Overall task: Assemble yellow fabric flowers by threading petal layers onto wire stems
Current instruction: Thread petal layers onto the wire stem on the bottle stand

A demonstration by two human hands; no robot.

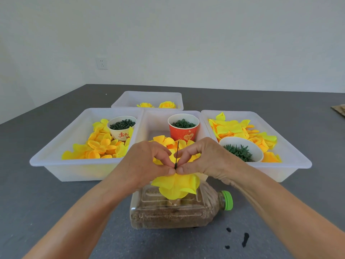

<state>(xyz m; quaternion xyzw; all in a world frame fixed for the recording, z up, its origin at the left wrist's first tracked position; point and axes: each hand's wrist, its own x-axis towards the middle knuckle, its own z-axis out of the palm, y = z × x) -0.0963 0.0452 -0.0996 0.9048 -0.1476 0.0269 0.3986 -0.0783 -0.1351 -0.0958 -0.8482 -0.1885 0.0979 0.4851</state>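
You are pinching a yellow petal layer (176, 186) with both hands at the point where the dark wire stem (177, 155) passes through it. Your left hand (147, 161) and right hand (207, 157) are meeting thumb-tip to thumb-tip, fingers curled closed on the fabric either side of the stem. The stem is standing upright between your fingertips, its free end pointing up and away from you. The petal layer is hanging just below your thumbs, above a bottle (179, 212) lying on the surface. Both hands are equally near, so the layer probably needs sliding straight down along the stem's axis.
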